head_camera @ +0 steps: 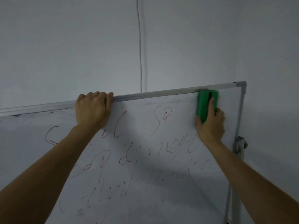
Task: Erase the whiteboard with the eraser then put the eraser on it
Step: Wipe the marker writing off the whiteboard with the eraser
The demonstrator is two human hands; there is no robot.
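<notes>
A whiteboard [169,113] in a metal frame fills the lower part of the view, covered with red and faint dark handwriting. A green eraser [204,104] lies flat against the board just under the top rail, near the upper right corner. My right hand [212,123] grips the eraser from below, with one finger lying along its back. My left hand [92,109] grips the top rail of the frame left of centre, its fingers curled over the edge.
A grey wall rises behind the board, with a thin cable [140,46] running down it to the top rail. A metal bracket [240,143] sits on the right side of the frame, on the stand's upright.
</notes>
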